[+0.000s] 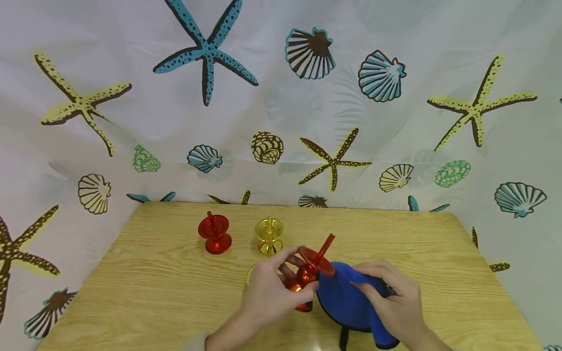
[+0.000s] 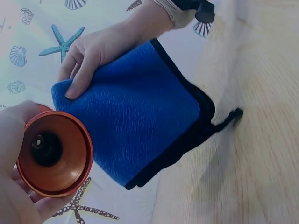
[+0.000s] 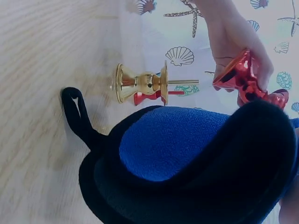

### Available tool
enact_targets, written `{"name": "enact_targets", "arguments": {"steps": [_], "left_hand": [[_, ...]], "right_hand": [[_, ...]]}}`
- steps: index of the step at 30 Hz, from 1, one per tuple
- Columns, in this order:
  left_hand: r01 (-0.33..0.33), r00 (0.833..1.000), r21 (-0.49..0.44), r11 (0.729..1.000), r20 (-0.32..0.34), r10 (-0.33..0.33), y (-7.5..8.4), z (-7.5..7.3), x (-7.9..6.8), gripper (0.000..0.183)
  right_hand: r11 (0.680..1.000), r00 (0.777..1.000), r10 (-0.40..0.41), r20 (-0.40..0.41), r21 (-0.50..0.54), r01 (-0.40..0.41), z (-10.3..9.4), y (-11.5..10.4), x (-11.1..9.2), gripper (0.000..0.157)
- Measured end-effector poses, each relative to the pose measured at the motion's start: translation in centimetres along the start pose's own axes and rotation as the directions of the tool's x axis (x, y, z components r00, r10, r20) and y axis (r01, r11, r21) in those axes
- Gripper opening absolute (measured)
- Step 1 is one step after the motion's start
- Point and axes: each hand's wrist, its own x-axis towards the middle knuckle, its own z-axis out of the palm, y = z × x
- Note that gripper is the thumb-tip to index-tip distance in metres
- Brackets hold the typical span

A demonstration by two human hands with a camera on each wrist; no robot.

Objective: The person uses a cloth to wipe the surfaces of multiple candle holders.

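My left hand (image 1: pixel 268 287) grips a shiny red candlestick (image 1: pixel 307 275) round its stem, tilted above the table. In the left wrist view, the hollow underside of its base (image 2: pixel 74 163) faces the camera. A blue cloth (image 1: pixel 347 302) with black edging hangs from my right hand (image 1: pixel 397 297), pinched between thumb and fingers. Its upper part lies close beside the red candlestick's dish; whether they touch I cannot tell. A black loop (image 3: pixel 77 112) dangles from the cloth's edge. Most of my right hand is hidden behind the cloth in the right wrist view.
Another red candlestick (image 1: pixel 216 236) stands upright at the back left of the wooden table (image 1: pixel 153 282). To its right is a gold candlestick (image 1: pixel 269 239). A gold edge (image 1: pixel 249 274) peeks out behind my left hand. A shell-and-starfish curtain (image 1: pixel 263 107) hangs behind the table.
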Motion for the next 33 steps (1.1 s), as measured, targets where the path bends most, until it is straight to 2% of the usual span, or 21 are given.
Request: {"name": "enact_targets", "arguments": {"steps": [2, 7, 14, 20, 28, 33], "left_hand": [[0.043, 0.999, -0.020, 0.999, -0.021, -0.043, 0.2, 0.1, 0.1, 0.058], [0.087, 0.995, -0.055, 0.995, -0.047, -0.090, 0.4, 0.4, 0.2, 0.059], [0.118, 0.993, -0.077, 0.990, 0.016, -0.117, 0.4, 0.7, 0.3, 0.060], [0.103, 0.993, -0.073, 0.992, 0.057, -0.099, 0.2, 0.8, 0.2, 0.063], [0.073, 0.994, -0.192, 0.979, 0.093, -0.056, -0.1, 0.7, 0.0, 0.065], [0.108, 0.993, -0.253, 0.961, 0.069, -0.093, -0.2, 0.8, -0.1, 0.064]], "right_hand": [[1.000, 1.000, -0.008, 0.005, 0.012, 0.008, 0.1, 0.1, 0.1, 0.041], [0.995, 0.995, -0.100, 0.016, 0.026, 0.100, 0.9, 0.3, 0.4, 0.015], [0.981, 0.982, -0.188, 0.008, -0.053, 0.188, 1.8, 0.2, 0.9, 0.022], [0.981, 0.985, -0.171, 0.014, -0.093, 0.172, 1.8, 0.0, 1.1, 0.024], [0.987, 0.992, -0.130, 0.000, -0.098, 0.129, 1.6, 0.0, 1.0, 0.026], [0.989, 0.993, -0.117, -0.012, -0.095, 0.116, 1.6, 0.1, 0.9, 0.026]]}}
